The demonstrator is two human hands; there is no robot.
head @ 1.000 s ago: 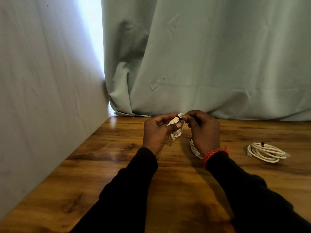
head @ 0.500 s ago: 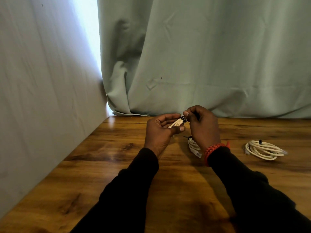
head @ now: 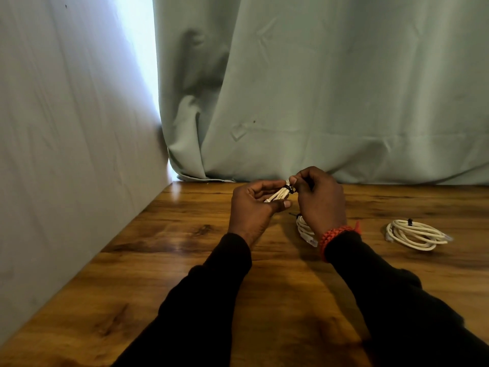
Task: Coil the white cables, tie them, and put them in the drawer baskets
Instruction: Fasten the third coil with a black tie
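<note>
my left hand (head: pixel 254 205) grips the coil (head: pixel 277 196) above the surface's (head: pixel 185 260) far edge, long axis running toward my right hand (head: pixel 316 197). right fingers (head: pixel 293 180) pinch the tie (head: pixel 289 190) at the coil's right end, so i judge that hand is placed to tighten it.

A small bundle of white cable (head: pixel 277 195) is up in the air, squeezed into a tight bunch with a black tie (head: pixel 289 189) around one end. A second white cable coil (head: pixel 304 229) lies flat on the table, partly hidden, with a dark tie at its top. A third white cable coil (head: pixel 415 234) lies flat far off to the right, looped in an oval, with a black tie on its far side.
</note>
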